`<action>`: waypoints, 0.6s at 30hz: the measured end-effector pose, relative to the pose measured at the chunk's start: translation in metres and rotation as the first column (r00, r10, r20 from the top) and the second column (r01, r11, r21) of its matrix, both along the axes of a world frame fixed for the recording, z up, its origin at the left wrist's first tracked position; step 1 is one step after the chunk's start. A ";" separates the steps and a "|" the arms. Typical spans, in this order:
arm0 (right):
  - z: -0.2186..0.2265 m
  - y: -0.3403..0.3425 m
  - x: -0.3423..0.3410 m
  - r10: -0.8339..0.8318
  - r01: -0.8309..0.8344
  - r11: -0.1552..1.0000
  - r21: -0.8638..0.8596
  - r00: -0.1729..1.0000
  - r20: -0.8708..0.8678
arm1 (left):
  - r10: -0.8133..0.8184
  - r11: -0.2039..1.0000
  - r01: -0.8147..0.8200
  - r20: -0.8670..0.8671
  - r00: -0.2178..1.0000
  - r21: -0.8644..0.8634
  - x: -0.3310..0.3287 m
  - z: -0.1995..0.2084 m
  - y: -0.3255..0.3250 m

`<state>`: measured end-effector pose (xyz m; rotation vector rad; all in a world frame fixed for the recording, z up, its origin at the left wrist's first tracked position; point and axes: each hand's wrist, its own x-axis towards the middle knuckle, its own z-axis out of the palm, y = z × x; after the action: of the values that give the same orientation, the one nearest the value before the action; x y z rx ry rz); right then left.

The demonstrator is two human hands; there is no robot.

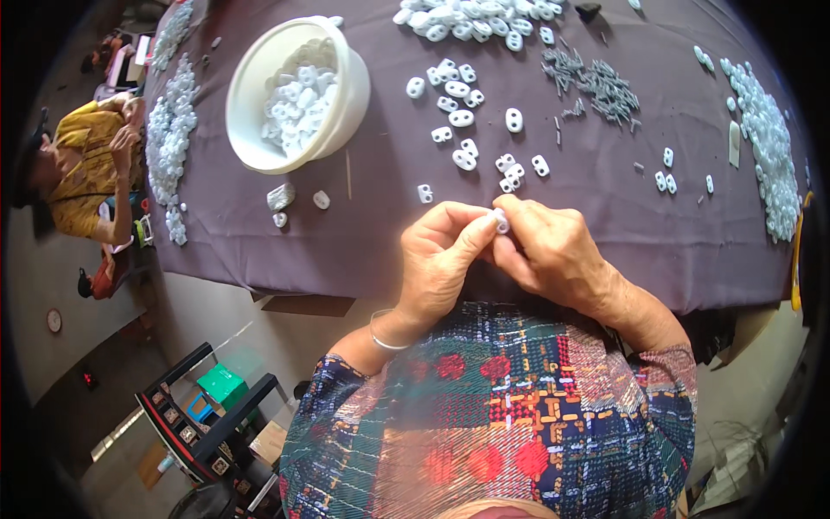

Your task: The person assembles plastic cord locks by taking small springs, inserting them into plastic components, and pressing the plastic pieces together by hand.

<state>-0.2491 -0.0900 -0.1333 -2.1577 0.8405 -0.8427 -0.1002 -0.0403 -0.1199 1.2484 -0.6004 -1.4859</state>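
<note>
My left hand (439, 258) and my right hand (553, 251) meet just over the table's near edge, fingertips pinched together. Between them is a small white two-hole plastic piece (501, 222); its lower part is hidden by the fingers. Whether anything else is in the right fingers, I cannot tell. Beyond the hands, several loose white two-hole pieces (464, 160) lie scattered on the cloth. A heap of small thin grey metal pins (608, 91) lies farther off to the right.
A white plastic tub (350, 112) holding more white pieces stands at the left. Larger piles of white pieces lie at the far edge (484, 19), left edge (173, 130) and right edge (769, 156) of the dark tablecloth (346, 251). Another person (91, 164) sits beyond the left side.
</note>
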 end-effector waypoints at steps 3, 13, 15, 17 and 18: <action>0.008 -0.004 -0.006 0.013 -0.021 0.996 0.082 0.995 0.096 | 0.082 0.981 -0.050 0.169 0.982 -0.187 0.017 0.017 -0.006; 0.005 -0.002 -0.012 -0.031 0.034 0.998 -0.062 0.998 0.054 | 0.212 0.951 -0.126 0.298 0.931 -0.283 0.047 0.032 -0.026; 0.005 -0.001 -0.010 -0.026 0.031 0.996 -0.079 0.997 0.069 | 0.211 0.953 -0.139 0.260 0.942 -0.269 0.044 0.026 -0.021; 0.003 -0.001 -0.008 -0.022 0.028 0.996 -0.085 0.997 0.074 | 0.201 0.964 -0.136 0.288 0.936 -0.229 0.041 0.024 -0.017; 0.003 -0.001 -0.008 -0.017 0.024 0.996 -0.091 0.996 0.083 | 0.199 0.965 -0.135 0.285 0.938 -0.226 0.040 0.023 -0.017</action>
<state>-0.2570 -0.0913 -0.1303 -2.1805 0.7974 -0.9917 -0.0600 -0.0569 -0.0965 1.3422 -0.8083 -1.0671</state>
